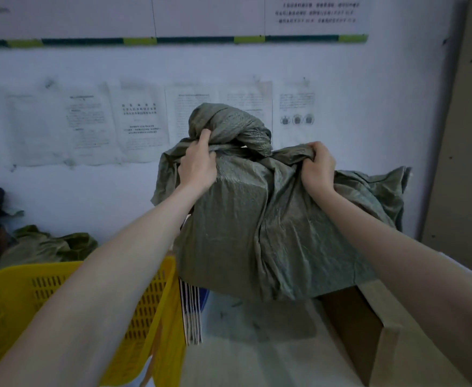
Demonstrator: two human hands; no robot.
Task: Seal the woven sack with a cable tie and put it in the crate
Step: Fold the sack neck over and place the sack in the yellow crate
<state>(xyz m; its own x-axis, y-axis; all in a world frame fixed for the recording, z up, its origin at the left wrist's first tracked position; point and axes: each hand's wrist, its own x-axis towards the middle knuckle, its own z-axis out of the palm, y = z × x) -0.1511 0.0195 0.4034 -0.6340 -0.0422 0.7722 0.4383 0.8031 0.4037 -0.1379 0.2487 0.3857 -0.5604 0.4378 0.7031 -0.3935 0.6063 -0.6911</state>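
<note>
1. I see the green woven sack (246, 227) held up in the air by both hands, bulging and boxy, its bunched neck (229, 127) twisted upward in front of the wall.
2. My left hand (198, 166) grips the sack just under the bunched neck, fingers curled into the cloth.
3. My right hand (317, 166) clutches a gathered fold at the sack's upper right, fingers curled tight round it.
4. The sack's underside hangs above the pale worktop (246, 356); no contact visible.
5. The yellow slotted crate (151, 311) stands at the worktop's left edge, below my left forearm, its right wall just left of the sack.
6. An open cardboard box (369, 331) sits at the worktop's right side, partly under the sack.
7. Cable tie: cannot tell whether one is on the neck.
8. Printed paper sheets (139, 124) are stuck on the wall behind.
</note>
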